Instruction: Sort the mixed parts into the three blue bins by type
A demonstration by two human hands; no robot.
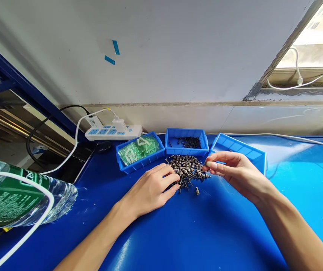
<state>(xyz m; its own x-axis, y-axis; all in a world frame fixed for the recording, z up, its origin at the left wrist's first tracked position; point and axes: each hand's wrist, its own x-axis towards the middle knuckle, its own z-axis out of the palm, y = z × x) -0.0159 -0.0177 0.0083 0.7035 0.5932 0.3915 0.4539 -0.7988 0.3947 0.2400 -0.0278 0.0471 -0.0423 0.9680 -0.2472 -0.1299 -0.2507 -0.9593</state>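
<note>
A heap of mixed dark and silvery screws and bolts [188,169] lies on the blue table, and one short bolt [197,191] sits apart just in front of it. My left hand [157,184] rests at the heap's left edge. Its fingers are curled with their tips among the screws; whatever is between them is hidden. Over the heap's right side, my right hand [234,171] is closed in a pinch, thumb against fingers. A small screw [205,168] appears to be at its fingertips, mostly covered.
Behind the heap stand three blue bins: one with green packets [140,150], a middle bin [186,150] with dark screws, and a right bin [251,156] partly behind my hand. A power strip [135,131] lies by the wall. Left are a large bottle [14,199] and a white cable [45,192].
</note>
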